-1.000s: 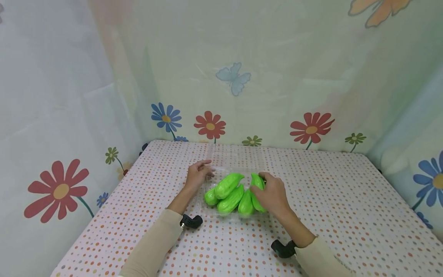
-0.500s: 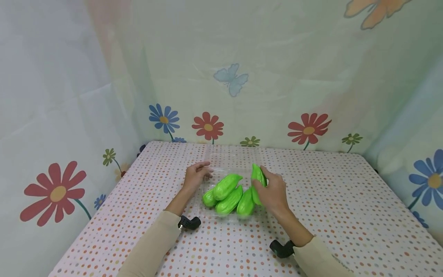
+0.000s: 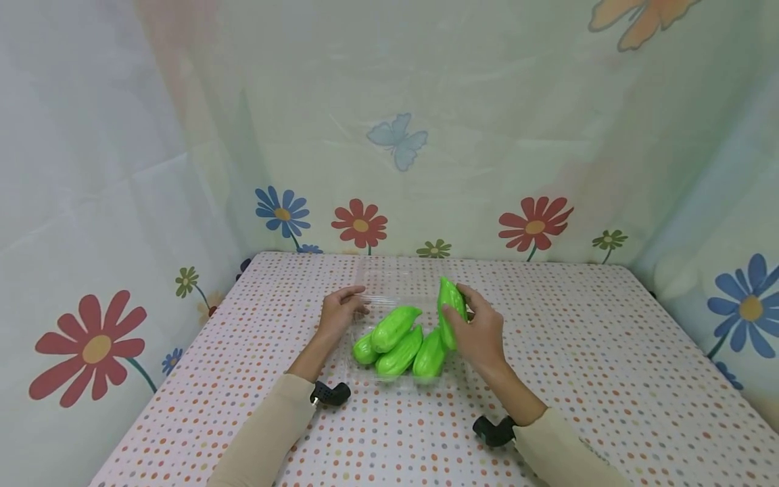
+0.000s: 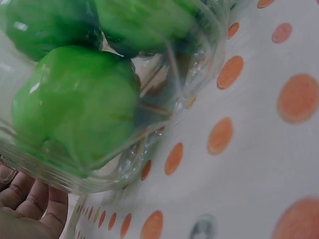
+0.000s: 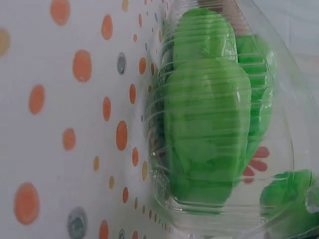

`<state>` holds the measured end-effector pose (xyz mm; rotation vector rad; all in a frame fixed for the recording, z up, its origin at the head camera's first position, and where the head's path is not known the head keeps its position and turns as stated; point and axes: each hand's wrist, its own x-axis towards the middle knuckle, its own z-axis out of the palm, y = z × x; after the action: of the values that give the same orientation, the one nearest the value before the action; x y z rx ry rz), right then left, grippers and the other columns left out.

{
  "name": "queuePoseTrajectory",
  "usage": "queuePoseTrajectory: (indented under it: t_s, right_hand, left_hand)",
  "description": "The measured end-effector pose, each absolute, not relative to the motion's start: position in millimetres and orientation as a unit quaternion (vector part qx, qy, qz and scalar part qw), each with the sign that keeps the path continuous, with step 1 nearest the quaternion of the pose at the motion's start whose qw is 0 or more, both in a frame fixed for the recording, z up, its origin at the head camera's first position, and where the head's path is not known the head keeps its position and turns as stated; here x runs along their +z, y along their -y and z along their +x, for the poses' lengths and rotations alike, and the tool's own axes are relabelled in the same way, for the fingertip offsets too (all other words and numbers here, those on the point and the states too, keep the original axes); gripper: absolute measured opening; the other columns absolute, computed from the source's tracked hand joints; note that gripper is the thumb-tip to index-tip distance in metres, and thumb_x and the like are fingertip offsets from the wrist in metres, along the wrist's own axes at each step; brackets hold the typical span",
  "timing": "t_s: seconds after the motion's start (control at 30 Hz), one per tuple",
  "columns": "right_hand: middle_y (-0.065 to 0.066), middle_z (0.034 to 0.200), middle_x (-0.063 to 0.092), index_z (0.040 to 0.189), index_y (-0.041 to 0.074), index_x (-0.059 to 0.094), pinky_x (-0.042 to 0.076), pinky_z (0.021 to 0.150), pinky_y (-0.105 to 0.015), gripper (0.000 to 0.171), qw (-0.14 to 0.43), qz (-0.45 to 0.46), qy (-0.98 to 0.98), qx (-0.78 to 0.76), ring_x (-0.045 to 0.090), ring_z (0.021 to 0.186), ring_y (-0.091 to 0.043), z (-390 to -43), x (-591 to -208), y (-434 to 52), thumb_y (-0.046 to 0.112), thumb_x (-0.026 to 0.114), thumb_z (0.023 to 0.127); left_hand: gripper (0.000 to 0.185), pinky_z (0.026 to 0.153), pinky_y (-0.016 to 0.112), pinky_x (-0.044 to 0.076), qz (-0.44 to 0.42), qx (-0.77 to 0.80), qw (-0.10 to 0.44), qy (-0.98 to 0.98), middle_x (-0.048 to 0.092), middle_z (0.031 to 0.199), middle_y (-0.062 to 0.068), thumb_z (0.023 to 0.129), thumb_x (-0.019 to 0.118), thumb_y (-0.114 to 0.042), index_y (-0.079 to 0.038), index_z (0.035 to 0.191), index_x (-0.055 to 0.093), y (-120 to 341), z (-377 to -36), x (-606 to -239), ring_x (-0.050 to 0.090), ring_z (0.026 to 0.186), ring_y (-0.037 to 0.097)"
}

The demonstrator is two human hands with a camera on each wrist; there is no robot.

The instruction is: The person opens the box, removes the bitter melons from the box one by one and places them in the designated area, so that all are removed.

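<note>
A bright green, shiny bitter melon point(image 3: 449, 304) is tilted with its pointed tip up. My right hand point(image 3: 483, 331) grips it between thumb and fingers over the right side of the clear plastic container point(image 3: 389, 380). Several more such bitter melons point(image 3: 397, 329) lie in the container, one leaning over others at the left. My left hand point(image 3: 338, 313) rests at the container's left edge, index finger stretched along the rim. In the left wrist view its fingers point(image 4: 35, 199) lie against the clear wall. The right wrist view shows bitter melons point(image 5: 207, 124) through the ribbed wall, and part of a bitter melon point(image 5: 286, 201) at lower right.
The container's clear lid point(image 3: 398, 274) lies folded back behind it, away from me. Under everything is a table point(image 3: 560, 352) with a white dotted cover. A flower-printed curtain point(image 3: 475, 135) stands behind the table and at both sides.
My right hand has raised its bitter melon up and slightly away from the others, out of the container's right end. The left hand stays at the container's edge.
</note>
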<state>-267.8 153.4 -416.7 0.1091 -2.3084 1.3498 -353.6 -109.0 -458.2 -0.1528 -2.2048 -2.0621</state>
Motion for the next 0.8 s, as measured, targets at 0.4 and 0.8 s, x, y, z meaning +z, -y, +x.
queuePoseTrajectory:
  t_s: [0.4, 0.8]
  right_hand:
    - [-0.017, 0.141, 0.061, 0.144, 0.003, 0.054, 0.059, 0.088, -0.044, 0.049, 0.25, 0.009, 0.815, 0.522, 0.064, 0.122, -0.032, -279, -424, -165, 0.022, 0.064, 0.1]
    - [-0.02, 0.136, 0.063, 0.142, 0.002, 0.057, 0.058, 0.078, -0.03, 0.045, 0.265, -0.011, 0.816, 0.513, 0.069, 0.11, -0.034, -282, -426, -169, 0.02, 0.063, 0.1]
  left_hand:
    - [0.037, 0.093, 0.059, 0.054, -0.067, -0.678, 0.036, 0.731, 0.068, 0.115, 0.033, 0.099, 0.052, 0.002, 0.009, 0.134, 0.059, 107, -326, -426, 0.065, 0.101, 0.051]
    - [0.037, 0.093, 0.058, 0.054, -0.067, -0.681, 0.036, 0.728, 0.07, 0.112, 0.03, 0.099, 0.053, 0.001, 0.01, 0.134, 0.059, 107, -326, -425, 0.067, 0.099, 0.048]
